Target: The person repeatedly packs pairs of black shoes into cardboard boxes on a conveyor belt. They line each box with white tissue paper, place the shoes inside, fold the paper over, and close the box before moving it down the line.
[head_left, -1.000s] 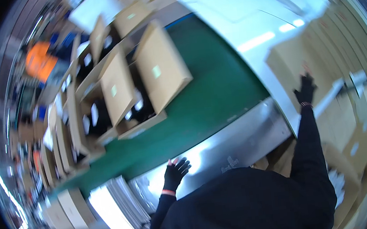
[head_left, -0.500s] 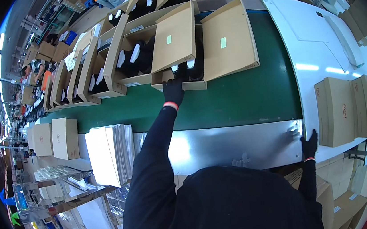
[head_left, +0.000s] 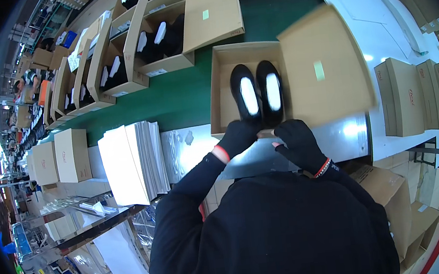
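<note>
An open cardboard shoebox (head_left: 223,91) lies before me over the near edge of the green belt, with a pair of black shoes (head_left: 242,78) inside. White stuffing fills the shoe openings. Its lid (head_left: 325,72) is folded out to the right and bears a pale green sticker. My left hand (head_left: 240,137), in a black glove, is closed on the box's near wall, beside a shoe heel. At the near right corner, my gloved right hand (head_left: 300,144) grips the same wall, its thumb below the edge. The fingertips of both hands are partly hidden.
More open shoeboxes (head_left: 169,64) with black shoes line the far side of the green belt (head_left: 173,107). A stack of white sheets (head_left: 131,162) stands at left, near closed boxes (head_left: 71,155). Closed boxes (head_left: 402,96) stand on the white table (head_left: 363,31) at right.
The shoebox has come off the row toward me, and its lid has swung with it. My left hand came back with it; my right hand moved from the right table edge to the box.
</note>
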Tool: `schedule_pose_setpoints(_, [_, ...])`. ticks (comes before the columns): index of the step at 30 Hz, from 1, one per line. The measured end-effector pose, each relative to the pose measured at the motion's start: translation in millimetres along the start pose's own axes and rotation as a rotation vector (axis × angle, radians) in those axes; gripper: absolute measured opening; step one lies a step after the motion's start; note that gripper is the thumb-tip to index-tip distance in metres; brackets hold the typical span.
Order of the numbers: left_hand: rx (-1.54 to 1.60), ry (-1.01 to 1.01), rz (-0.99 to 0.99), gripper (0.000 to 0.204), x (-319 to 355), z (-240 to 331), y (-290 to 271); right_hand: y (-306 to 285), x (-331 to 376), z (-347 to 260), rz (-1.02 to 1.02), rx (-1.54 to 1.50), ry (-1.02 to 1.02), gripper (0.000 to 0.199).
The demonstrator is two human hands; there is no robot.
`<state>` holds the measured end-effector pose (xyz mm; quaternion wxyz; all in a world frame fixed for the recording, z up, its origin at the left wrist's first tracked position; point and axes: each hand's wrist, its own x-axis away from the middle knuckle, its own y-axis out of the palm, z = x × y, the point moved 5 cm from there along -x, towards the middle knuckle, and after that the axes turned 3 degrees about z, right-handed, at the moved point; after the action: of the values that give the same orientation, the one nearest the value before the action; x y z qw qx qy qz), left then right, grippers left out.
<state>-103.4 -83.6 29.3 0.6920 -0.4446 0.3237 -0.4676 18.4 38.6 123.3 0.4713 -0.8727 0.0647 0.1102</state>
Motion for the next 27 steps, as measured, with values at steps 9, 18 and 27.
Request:
schedule_pose_setpoints(9, [0.238,-0.360,0.557,0.064,26,1,-82,79,31,4,-0.177,-0.014,-0.042,0.033])
schedule_pose_setpoints(18, [0.113,-0.492,0.132,0.080,-44,13,-40,110,31,13,-0.258,0.091,-0.013,0.030])
schedule_pose_setpoints(27, [0.797,-0.450,0.634,0.061,67,-64,-94,96,66,27,-0.446,0.166,0.086,0.025])
